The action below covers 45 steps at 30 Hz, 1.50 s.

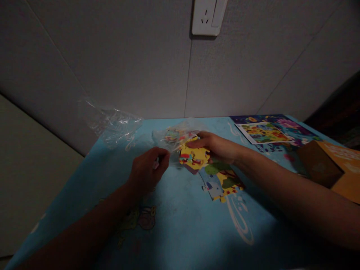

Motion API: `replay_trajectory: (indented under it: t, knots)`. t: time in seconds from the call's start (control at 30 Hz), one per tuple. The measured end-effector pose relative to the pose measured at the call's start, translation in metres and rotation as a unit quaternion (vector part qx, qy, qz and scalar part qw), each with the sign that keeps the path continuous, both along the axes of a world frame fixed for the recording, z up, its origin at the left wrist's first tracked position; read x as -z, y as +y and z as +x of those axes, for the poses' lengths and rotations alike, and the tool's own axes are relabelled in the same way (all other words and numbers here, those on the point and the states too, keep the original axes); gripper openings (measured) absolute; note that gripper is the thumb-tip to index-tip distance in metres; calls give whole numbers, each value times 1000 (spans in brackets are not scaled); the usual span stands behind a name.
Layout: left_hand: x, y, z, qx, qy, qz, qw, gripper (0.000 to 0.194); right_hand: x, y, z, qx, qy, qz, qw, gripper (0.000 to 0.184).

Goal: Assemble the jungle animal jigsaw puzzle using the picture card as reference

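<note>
My left hand [149, 168] is closed in a pinch on the edge of a clear plastic bag [171, 137] that holds colourful puzzle pieces. My right hand [216, 146] reaches into the bag's mouth from the right, with its fingers wrapped over a stack of yellow and red puzzle pieces [194, 157]. The stack is partly out of the bag and lies on the blue table [182, 225]. What lies deeper inside the bag is blurred by the plastic.
A second, empty clear bag [112, 125] lies at the table's back left edge. A printed puzzle picture sheet [264, 132] lies at the back right, and an orange cardboard box [332, 165] at the right. A wall with a white socket [208, 17] stands behind.
</note>
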<state>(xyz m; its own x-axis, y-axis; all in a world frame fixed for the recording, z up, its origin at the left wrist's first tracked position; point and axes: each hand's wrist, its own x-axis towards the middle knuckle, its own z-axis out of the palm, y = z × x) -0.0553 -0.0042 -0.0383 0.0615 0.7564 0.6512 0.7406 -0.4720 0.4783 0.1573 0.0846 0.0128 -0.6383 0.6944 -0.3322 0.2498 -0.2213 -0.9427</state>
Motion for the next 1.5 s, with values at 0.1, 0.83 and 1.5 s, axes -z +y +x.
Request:
replay_trajectory:
  t: [0.1, 0.83, 1.5]
  knots:
    - [1, -3, 3, 42, 2, -4, 999, 9, 9, 4, -5, 99, 46, 39, 993, 22]
    - [20, 1, -4, 128, 222, -176, 950, 53, -32, 19, 45, -81, -267, 374, 884, 12]
    - [4, -8, 7, 285, 118, -96, 946, 19, 57, -30, 26, 12, -427, 553, 716, 65]
